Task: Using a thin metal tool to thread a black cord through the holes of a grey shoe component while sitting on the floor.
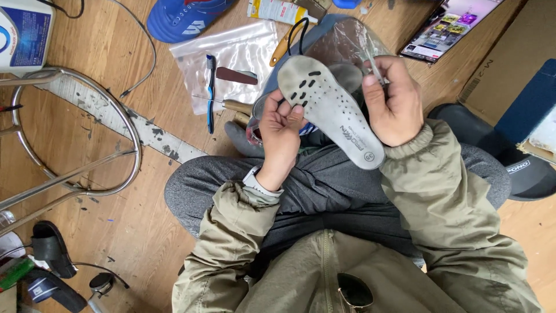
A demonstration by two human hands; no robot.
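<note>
A grey shoe insole (330,110) with small dark vent holes is held above my lap, its underside facing up. My left hand (281,133) pinches its left edge between thumb and fingers. My right hand (394,101) is closed around a thin metal tool (373,66) at the insole's right edge, and the tool's tip is hard to make out. Behind the insole sits a clear plastic bag (347,40) over dark fabric.
On the wooden floor lie a clear zip bag (231,55), a blue toothbrush (210,87), a wooden-handled awl (234,105) and a blue shoe (182,17). A chrome stool frame (124,110) stands at left, a phone (449,26) and cardboard (509,64) at right.
</note>
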